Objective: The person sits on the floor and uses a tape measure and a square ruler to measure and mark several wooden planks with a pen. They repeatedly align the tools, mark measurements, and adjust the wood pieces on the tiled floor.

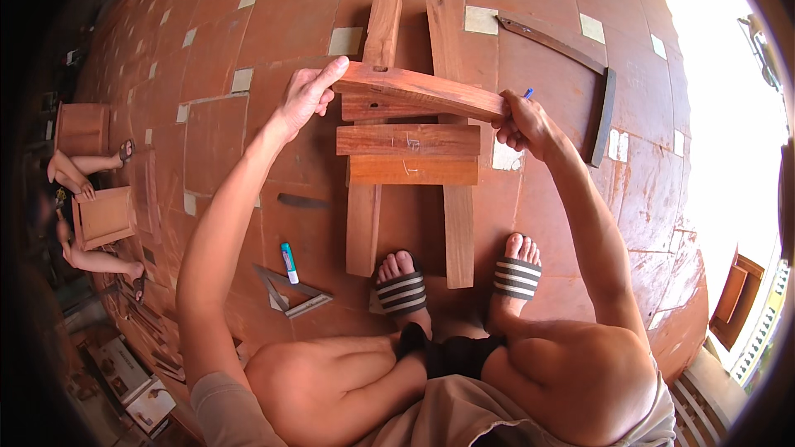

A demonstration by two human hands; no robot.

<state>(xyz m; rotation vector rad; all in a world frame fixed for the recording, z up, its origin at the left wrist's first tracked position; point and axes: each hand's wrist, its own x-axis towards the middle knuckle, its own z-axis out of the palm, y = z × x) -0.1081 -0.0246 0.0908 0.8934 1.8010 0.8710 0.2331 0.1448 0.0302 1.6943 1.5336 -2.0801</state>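
A reddish wooden bar (431, 89) is held up in front of me, with a slot cut near its left end. My left hand (308, 98) is closed on that end, thumb on top. At the other end my right hand (527, 122) is closed around the bar, and a blue pen (528, 93) sticks up from its fingers. Below the bar, partly hidden by it, lies another slotted piece (356, 108). Nearer me are two short boards, a brown one (381, 140) and an orange one (381, 170), both with pale marks. They lie across two long timbers, left (363, 232) and right (458, 236).
A large dark L-shaped square (563, 56) lies on the tiled floor to the right. Left of my feet are a small triangular square (310, 307), a teal-and-white tube (289, 263) and a dark flat strip (301, 200). At far left, another person handles a wooden panel (103, 217).
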